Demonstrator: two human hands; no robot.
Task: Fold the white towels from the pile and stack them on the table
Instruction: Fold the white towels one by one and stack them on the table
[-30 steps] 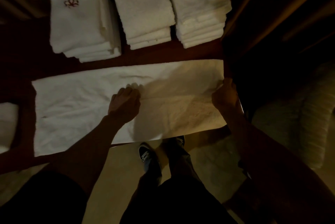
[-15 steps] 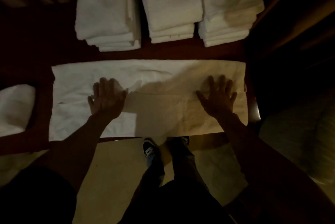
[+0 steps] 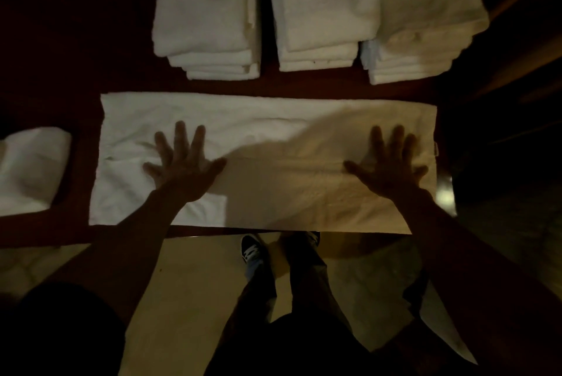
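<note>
Now the left hand (image 3: 182, 173) and right hand (image 3: 390, 173) press the spread towel (image 3: 273, 126).

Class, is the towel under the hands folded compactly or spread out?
Spread out: the towel lies flat as one long strip.

Three stacks of folded white towels lie beyond the fingers (image 3: 181, 138): left stack (image 3: 203, 23), middle stack (image 3: 322, 13), right stack (image 3: 425, 23) (one red emblem on each top towel). One spread towel (image 3: 273, 129) lies under two hands, left hand (image 3: 182, 172) and right hand (image 3: 390, 172). One loose heap (image 3: 30, 169) sits left of the left hand's fingers.
</note>
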